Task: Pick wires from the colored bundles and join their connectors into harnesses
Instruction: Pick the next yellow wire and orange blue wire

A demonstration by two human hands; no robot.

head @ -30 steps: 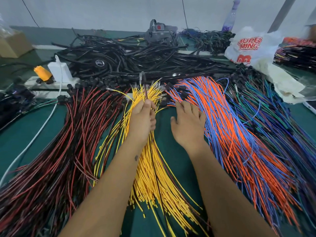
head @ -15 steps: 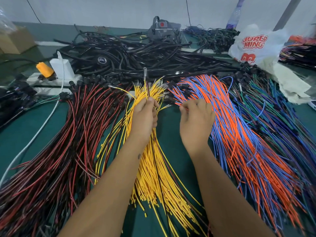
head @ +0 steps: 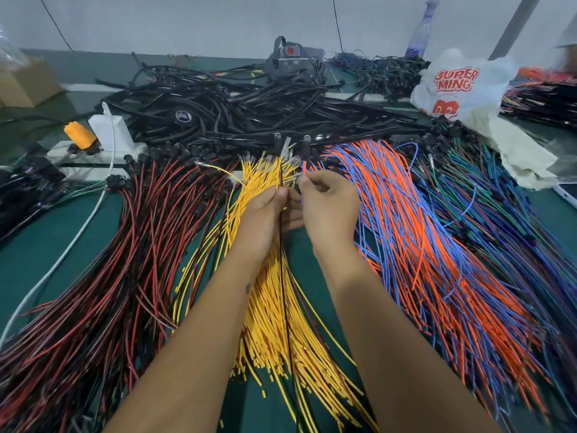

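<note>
Four fanned bundles lie on the green table: red and black wires (head: 118,276), yellow wires (head: 274,323), orange and blue wires (head: 431,245), and green, blue and purple wires (head: 505,214). My left hand (head: 265,220) is over the yellow bundle, pinching a red and black wire pair (head: 280,170) and a yellow wire whose connectors stick up above the fingers. My right hand (head: 327,204) is right beside it, pinching an orange and blue wire pair (head: 304,165) with a black connector on top. The two hands touch at the fingertips.
A pile of black cables (head: 249,107) fills the back of the table. A white power strip (head: 93,154) with an orange plug and a white adapter sits at back left. A white plastic bag (head: 462,85) and a bottle (head: 421,29) stand at back right.
My right hand left the orange and blue bundle with a wire pair and moved left to meet my left hand. My left hand rose a little with its wires.
</note>
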